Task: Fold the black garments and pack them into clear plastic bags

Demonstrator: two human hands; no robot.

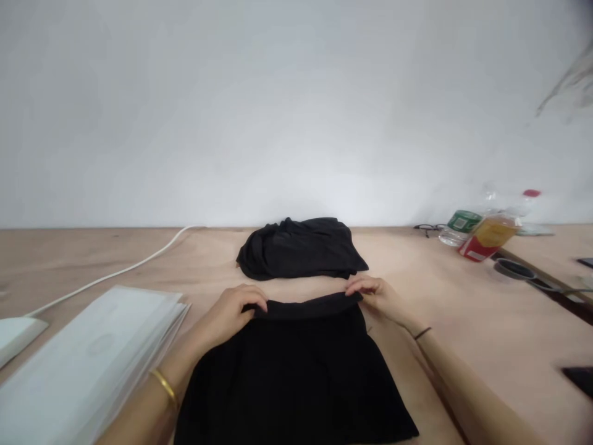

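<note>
Far L: thin white cord [139, 264] running back twd wall; stack of flat white sheets [88, 364] lying at an angle, prob. leaving room for the cloth. My L hand [231, 312] is pinching, thumb + fingers clamped on L end of the folded top band of a matte black fabric piece [296, 377] lying flat in front of me. Rumpled black fabric bundle [303, 250] sitting beyond it, nr wall. My R hand [377, 296] is pinching R end of same band; prob. holding both ends so edge is lying straight. Far R: clear plastic bottle w/ green label [463, 222], red-and-yellow packet [491, 238] standing beside it. Surface: pale wood-toned tabletop [486, 309], meeting plain whitish wall [278, 111].
</note>
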